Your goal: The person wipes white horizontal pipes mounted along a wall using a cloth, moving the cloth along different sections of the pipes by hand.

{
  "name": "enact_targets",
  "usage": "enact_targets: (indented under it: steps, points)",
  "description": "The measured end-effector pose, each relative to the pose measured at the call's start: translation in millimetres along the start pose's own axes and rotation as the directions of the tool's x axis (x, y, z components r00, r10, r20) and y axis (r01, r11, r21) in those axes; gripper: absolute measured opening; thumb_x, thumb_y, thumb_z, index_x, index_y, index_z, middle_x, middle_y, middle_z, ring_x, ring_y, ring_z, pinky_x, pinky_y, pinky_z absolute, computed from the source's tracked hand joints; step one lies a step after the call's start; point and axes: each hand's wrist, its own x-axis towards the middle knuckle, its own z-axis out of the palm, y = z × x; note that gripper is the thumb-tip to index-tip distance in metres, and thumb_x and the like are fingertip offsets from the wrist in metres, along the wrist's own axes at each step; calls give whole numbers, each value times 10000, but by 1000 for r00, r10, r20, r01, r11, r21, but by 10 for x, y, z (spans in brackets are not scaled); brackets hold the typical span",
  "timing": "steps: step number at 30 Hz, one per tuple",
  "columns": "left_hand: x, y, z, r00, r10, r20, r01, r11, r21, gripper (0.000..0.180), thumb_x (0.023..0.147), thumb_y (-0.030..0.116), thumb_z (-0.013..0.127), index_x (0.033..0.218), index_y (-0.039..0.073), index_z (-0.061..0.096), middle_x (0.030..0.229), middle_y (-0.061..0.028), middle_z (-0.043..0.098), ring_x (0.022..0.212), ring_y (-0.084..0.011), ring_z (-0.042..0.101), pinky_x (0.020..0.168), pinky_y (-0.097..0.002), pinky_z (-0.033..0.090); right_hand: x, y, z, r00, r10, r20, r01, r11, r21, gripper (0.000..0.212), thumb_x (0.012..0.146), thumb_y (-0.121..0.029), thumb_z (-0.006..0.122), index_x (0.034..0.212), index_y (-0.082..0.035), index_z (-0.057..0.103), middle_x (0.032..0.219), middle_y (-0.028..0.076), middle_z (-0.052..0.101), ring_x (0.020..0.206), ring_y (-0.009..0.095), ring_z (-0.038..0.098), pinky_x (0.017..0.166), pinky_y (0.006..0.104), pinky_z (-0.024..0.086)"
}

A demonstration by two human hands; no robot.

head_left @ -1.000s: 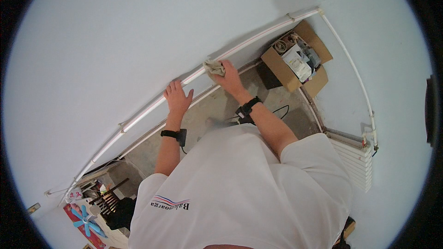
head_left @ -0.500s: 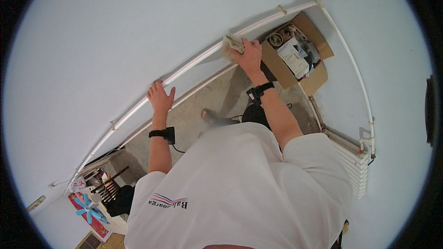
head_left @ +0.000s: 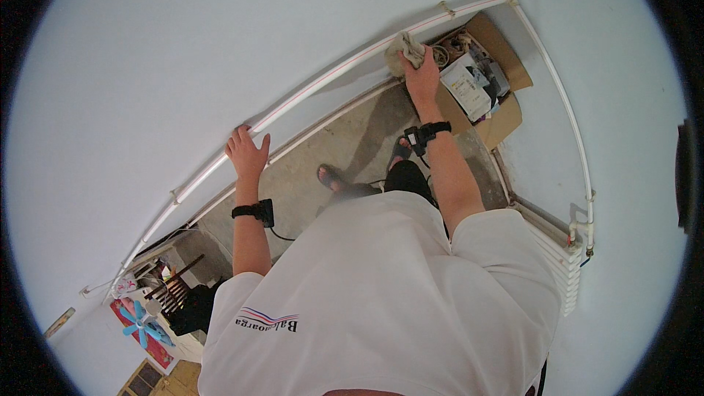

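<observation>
Right hand: the right hand [head_left: 422, 84] is closed on a crumpled greyish-beige cloth [head_left: 402, 59]; the fingertips are partly lost in its folds.
Cloth: it is pressed against the white pipe [head_left: 315, 86] along the wall, just beside the box; whether the pipe is wrapped all round cannot be told, its far side being hidden.
Left hand: the left hand [head_left: 248, 158] is spread, thumb held well apart, fingers laid on the pipe further left; the fingertips are partly hidden, and nothing is seen gripped.
Wrists: a black strap with a small device is worn on each.
Cardboard box [head_left: 501, 129]: it is stood open in the corner, partly covered by the right hand; its jumbled contents are hard to make out.
Radiator [head_left: 546, 244]: it is partly hidden by the white shirt [head_left: 381, 286].
Blue fan [head_left: 139, 325]: it is seen small at lower left, among clutter.
</observation>
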Motion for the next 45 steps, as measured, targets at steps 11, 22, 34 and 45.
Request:
enact_targets:
  steps: [11,22,34,45]
  points:
    - [1,0,12,999,14,-33,-15,999,-32,558,802,426,739,1194,90,528,1155,-118,573,1094,-336,531,1008,-510,335,-112,5,210,995,78,-58,-56,948,312,492,900,-323,713,1169,39,516,1068,247,638,993,404,627,831,460,495]
    - [-4,-5,-28,1000,9,4,-8,999,-54,562,817,440,721,1205,80,533,1169,-125,564,1115,-342,513,1015,-512,320,-477,-244,458,996,65,54,-77,960,268,531,836,-223,780,1233,16,521,1103,234,621,1022,377,623,868,455,497]
    - [-15,19,-12,997,65,-51,-69,995,-75,562,807,415,729,1212,81,528,1174,-138,550,1120,-351,506,1008,-525,323,-1181,-638,982,971,-23,239,-56,946,319,495,878,-258,743,1230,0,511,1081,198,625,1000,315,624,865,390,505]
    - [-15,13,-9,997,53,-58,-58,994,-91,532,789,391,737,1184,91,545,1156,-115,556,1101,-338,510,1006,-508,321,-1475,-1146,1103,870,-152,469,-46,922,384,498,764,-52,739,1204,-48,506,1176,181,592,1081,397,593,897,450,496]
